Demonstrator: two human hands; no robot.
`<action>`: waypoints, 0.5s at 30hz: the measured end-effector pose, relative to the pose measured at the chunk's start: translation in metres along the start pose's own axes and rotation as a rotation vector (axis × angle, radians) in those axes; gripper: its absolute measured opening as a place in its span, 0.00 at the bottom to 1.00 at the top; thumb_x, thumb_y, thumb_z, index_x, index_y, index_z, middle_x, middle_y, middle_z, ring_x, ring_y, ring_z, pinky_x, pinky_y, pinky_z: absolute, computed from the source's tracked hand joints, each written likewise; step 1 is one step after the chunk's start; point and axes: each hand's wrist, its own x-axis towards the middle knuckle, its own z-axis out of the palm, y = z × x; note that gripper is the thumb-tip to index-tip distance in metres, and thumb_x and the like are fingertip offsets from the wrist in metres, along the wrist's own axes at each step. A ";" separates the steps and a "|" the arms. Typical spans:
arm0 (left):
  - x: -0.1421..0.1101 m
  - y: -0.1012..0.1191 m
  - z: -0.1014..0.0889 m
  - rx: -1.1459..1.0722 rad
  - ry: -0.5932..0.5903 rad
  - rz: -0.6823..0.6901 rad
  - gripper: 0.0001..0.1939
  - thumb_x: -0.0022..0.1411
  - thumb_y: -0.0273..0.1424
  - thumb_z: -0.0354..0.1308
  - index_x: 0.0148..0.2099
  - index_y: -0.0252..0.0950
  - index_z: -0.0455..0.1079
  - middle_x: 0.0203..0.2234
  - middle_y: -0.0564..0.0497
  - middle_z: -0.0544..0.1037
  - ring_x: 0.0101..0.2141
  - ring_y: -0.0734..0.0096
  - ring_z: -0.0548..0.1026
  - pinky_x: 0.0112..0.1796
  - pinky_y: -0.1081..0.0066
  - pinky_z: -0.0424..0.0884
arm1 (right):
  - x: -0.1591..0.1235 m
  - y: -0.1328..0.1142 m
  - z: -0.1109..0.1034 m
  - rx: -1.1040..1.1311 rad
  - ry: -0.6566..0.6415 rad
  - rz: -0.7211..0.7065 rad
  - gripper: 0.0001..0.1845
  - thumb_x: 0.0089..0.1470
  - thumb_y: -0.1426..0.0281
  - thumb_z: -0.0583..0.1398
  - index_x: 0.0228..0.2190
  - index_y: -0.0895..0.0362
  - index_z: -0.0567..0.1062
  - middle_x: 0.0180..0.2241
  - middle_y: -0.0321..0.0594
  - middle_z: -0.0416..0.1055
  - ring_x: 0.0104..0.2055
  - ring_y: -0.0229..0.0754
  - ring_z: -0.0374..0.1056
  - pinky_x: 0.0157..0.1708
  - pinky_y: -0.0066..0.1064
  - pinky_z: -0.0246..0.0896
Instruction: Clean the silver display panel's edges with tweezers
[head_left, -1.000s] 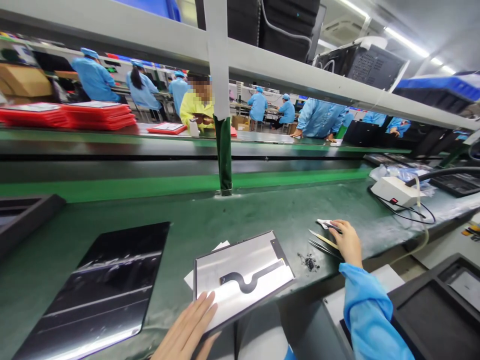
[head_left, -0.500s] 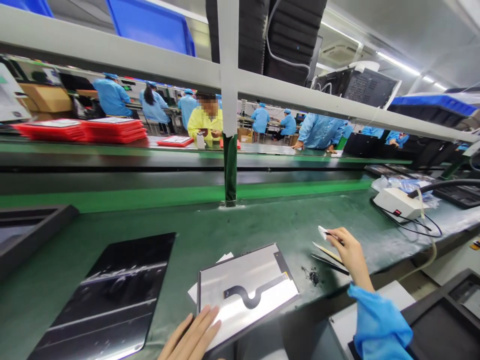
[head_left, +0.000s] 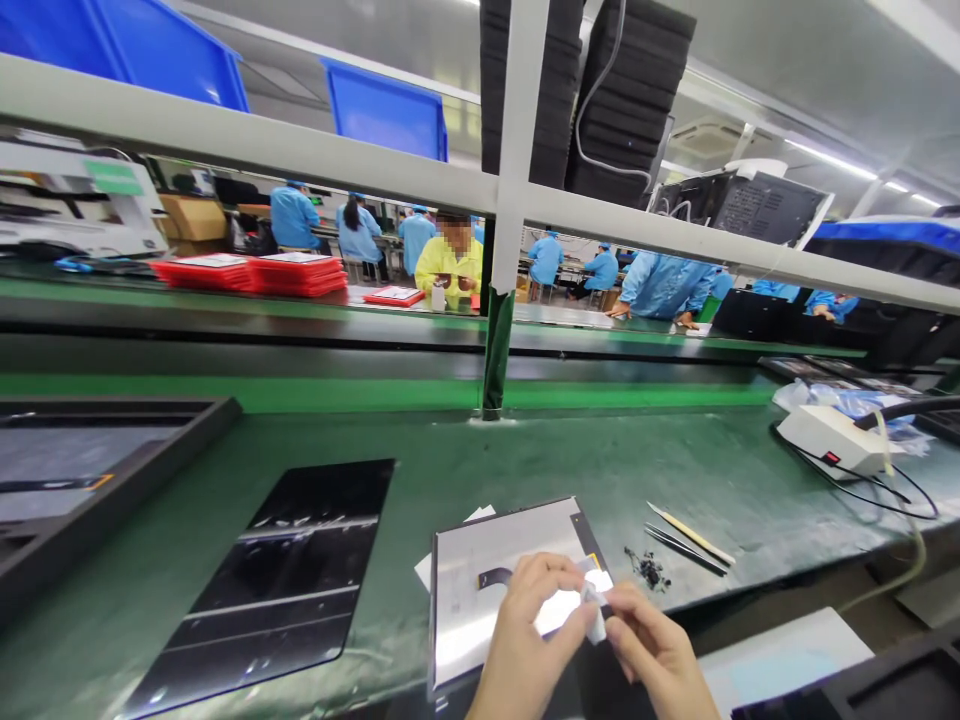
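A silver display panel [head_left: 480, 570] with a black flex cable [head_left: 493, 577] lies at the near edge of the green bench. Both my hands are over its near right part. My left hand [head_left: 529, 635] and my right hand [head_left: 651, 655] pinch a small white piece [head_left: 595, 610] between their fingertips. A black glass panel [head_left: 277, 580] lies flat to the left of the silver one. Tweezers [head_left: 684, 549] and a yellow stick [head_left: 691, 533] lie on the bench to the right, beside a little heap of black scraps [head_left: 649, 570].
A black tray [head_left: 112, 490] stands at the left. A white box with cables [head_left: 829, 440] sits at the right. A white post [head_left: 504, 200] rises mid-bench under a shelf rail. Beyond, red trays [head_left: 251, 272] lie on a conveyor, with people in blue and yellow coats behind.
My right hand has left the tools at the right with the white piece and come to the panel. My left hand has lifted off the panel's near corner and joined it.
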 end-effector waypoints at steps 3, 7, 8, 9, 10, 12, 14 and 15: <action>-0.008 -0.004 -0.001 -0.047 0.070 -0.047 0.09 0.63 0.38 0.62 0.33 0.39 0.73 0.34 0.48 0.78 0.39 0.61 0.75 0.45 0.63 0.71 | -0.004 0.003 0.003 -0.026 0.017 -0.037 0.17 0.58 0.55 0.63 0.44 0.49 0.83 0.35 0.43 0.78 0.26 0.41 0.70 0.25 0.29 0.68; -0.016 -0.003 0.000 -0.100 0.113 -0.090 0.12 0.63 0.40 0.62 0.32 0.39 0.72 0.33 0.49 0.77 0.38 0.62 0.73 0.44 0.65 0.68 | -0.008 0.002 0.011 -0.071 0.032 -0.116 0.16 0.59 0.55 0.62 0.43 0.49 0.83 0.39 0.44 0.81 0.39 0.49 0.76 0.39 0.34 0.72; -0.017 -0.003 0.000 -0.113 0.116 -0.108 0.13 0.63 0.42 0.62 0.31 0.39 0.72 0.34 0.49 0.76 0.38 0.62 0.73 0.45 0.65 0.67 | -0.009 0.002 0.015 -0.068 0.064 -0.121 0.16 0.58 0.55 0.62 0.41 0.50 0.84 0.38 0.44 0.81 0.39 0.49 0.76 0.39 0.34 0.72; -0.018 -0.002 0.001 -0.128 0.113 -0.135 0.14 0.63 0.43 0.61 0.31 0.39 0.71 0.34 0.49 0.76 0.39 0.62 0.72 0.45 0.66 0.67 | -0.011 0.001 0.019 -0.056 0.115 -0.120 0.16 0.57 0.54 0.63 0.39 0.50 0.84 0.37 0.44 0.81 0.38 0.49 0.76 0.40 0.34 0.72; -0.020 -0.002 0.001 -0.151 0.098 -0.174 0.16 0.63 0.45 0.61 0.31 0.38 0.71 0.33 0.50 0.75 0.38 0.63 0.72 0.44 0.67 0.66 | -0.012 0.000 0.023 -0.037 0.177 -0.112 0.17 0.56 0.53 0.64 0.37 0.51 0.84 0.36 0.44 0.80 0.39 0.49 0.76 0.41 0.34 0.72; -0.022 -0.002 0.002 -0.243 0.029 -0.285 0.19 0.63 0.49 0.59 0.32 0.37 0.69 0.30 0.51 0.73 0.35 0.66 0.71 0.41 0.70 0.65 | -0.017 -0.002 0.030 0.015 0.277 -0.080 0.18 0.53 0.52 0.65 0.34 0.52 0.84 0.34 0.43 0.79 0.37 0.48 0.75 0.39 0.34 0.71; -0.025 -0.003 0.003 -0.408 -0.096 -0.420 0.23 0.61 0.53 0.60 0.32 0.36 0.67 0.26 0.53 0.70 0.31 0.70 0.69 0.37 0.72 0.64 | -0.021 -0.006 0.033 0.079 0.282 -0.020 0.18 0.51 0.51 0.66 0.32 0.52 0.83 0.31 0.41 0.76 0.27 0.42 0.70 0.29 0.30 0.68; -0.026 -0.003 0.002 -0.502 -0.175 -0.486 0.25 0.59 0.55 0.61 0.32 0.36 0.67 0.25 0.54 0.69 0.29 0.72 0.68 0.34 0.74 0.63 | -0.024 -0.009 0.032 0.114 0.252 0.022 0.19 0.51 0.50 0.67 0.32 0.53 0.83 0.30 0.40 0.74 0.22 0.37 0.65 0.23 0.28 0.64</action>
